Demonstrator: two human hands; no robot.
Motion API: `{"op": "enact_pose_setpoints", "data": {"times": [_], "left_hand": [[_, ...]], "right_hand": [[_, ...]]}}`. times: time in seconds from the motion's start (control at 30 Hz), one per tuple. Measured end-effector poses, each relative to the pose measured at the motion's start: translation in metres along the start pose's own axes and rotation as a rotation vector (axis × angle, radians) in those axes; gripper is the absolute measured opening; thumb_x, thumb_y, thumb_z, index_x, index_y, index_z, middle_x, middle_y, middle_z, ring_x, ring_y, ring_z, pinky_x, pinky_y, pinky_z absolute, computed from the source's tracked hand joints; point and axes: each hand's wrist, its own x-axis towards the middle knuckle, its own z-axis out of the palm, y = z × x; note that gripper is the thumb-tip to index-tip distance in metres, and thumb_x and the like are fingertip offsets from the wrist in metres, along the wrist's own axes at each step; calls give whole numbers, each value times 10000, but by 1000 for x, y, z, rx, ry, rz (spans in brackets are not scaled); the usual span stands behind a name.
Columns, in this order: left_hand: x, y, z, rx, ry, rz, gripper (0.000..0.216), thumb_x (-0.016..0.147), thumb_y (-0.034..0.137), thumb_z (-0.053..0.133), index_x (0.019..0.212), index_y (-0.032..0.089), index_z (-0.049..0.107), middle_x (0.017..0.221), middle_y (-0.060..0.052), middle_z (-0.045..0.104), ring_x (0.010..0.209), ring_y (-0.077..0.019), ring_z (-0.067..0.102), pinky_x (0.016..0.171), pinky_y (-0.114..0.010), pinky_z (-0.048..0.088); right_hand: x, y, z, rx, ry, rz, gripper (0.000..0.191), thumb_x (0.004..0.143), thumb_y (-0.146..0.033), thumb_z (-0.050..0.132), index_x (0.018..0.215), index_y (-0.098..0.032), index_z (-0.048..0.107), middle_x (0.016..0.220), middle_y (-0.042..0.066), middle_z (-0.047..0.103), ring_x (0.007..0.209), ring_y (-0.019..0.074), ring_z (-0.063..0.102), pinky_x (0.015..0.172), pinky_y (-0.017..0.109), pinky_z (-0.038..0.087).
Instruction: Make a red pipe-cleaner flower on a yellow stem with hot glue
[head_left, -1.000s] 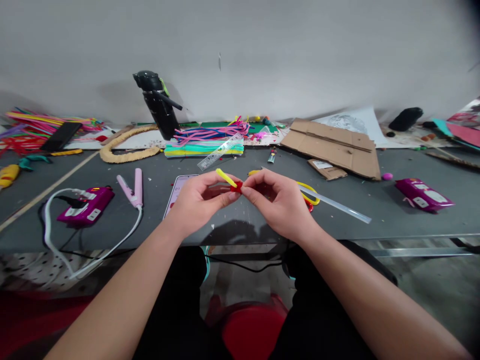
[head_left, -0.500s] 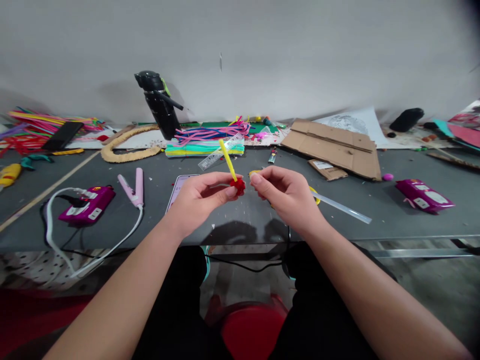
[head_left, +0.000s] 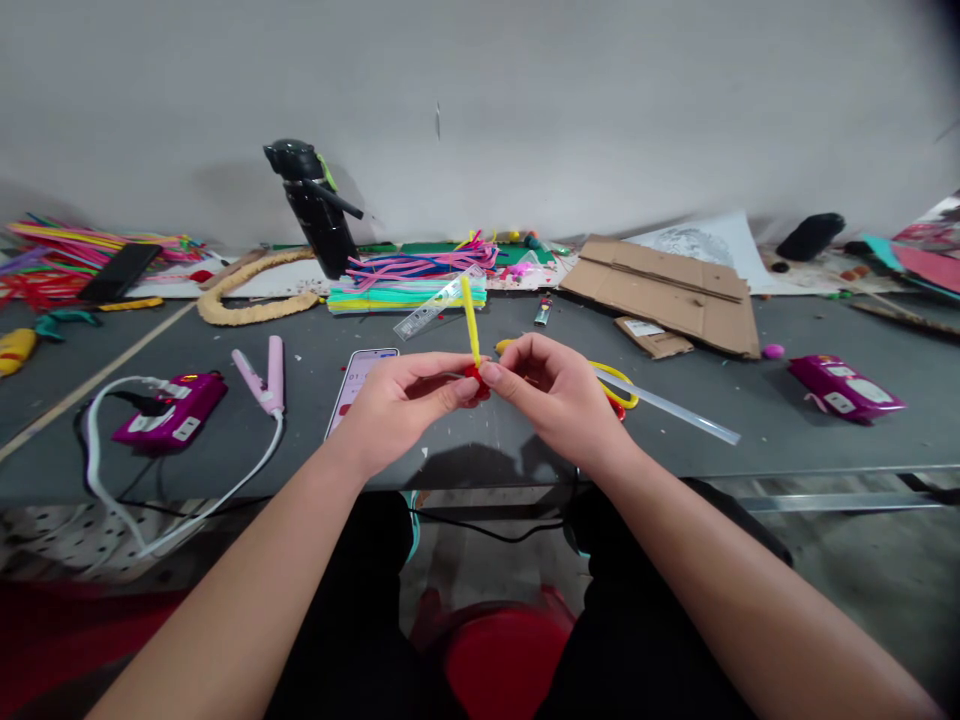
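Observation:
My left hand [head_left: 401,398] and my right hand [head_left: 559,392] meet above the front of the grey table [head_left: 787,440]. Both pinch a small red fuzzy piece [head_left: 473,377] from which a yellow pipe cleaner [head_left: 470,320] stands almost upright. The fingers of both hands are closed on that piece. Right behind my left hand lies a phone [head_left: 358,382] with a lit screen. Yellow-handled scissors [head_left: 619,384] and a clear glue stick [head_left: 671,409] lie just right of my right hand.
A black bottle [head_left: 315,208], stacked pipe cleaners [head_left: 409,282], a clear ruler [head_left: 439,302] and flat cardboard [head_left: 671,292] sit at the back. A pink mini iron [head_left: 264,374] with white cord and magenta packets [head_left: 171,413] [head_left: 846,388] lie on the table. A red stool [head_left: 499,655] is below.
The yellow pipe cleaner has swung from lying leftward to nearly upright. My right hand let go for a moment, then closed again on the red piece.

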Motion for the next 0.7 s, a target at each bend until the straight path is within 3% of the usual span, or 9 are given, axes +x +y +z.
{"op": "enact_pose_setpoints", "data": {"times": [0.43,0.7], "left_hand": [[-2,-2,0,-43,-16,-5,320,850,370,790,1134,223,799,1035,-87,793,917,-209,732,877,-352,608],[0,-2,0,-50,-32,30,271,856,338,791,1107,236,810,1031,-68,796,919,-186,735,857,-304,611]], "right_hand": [[1,-7,-4,7,33,-25,348,836,-488,790,842,-175,636,767,1,665,690,117,621,619,249,488],[-1,1,0,105,-20,-15,311,807,-413,836,850,-184,630,815,14,705,766,151,693,707,275,549]]}}
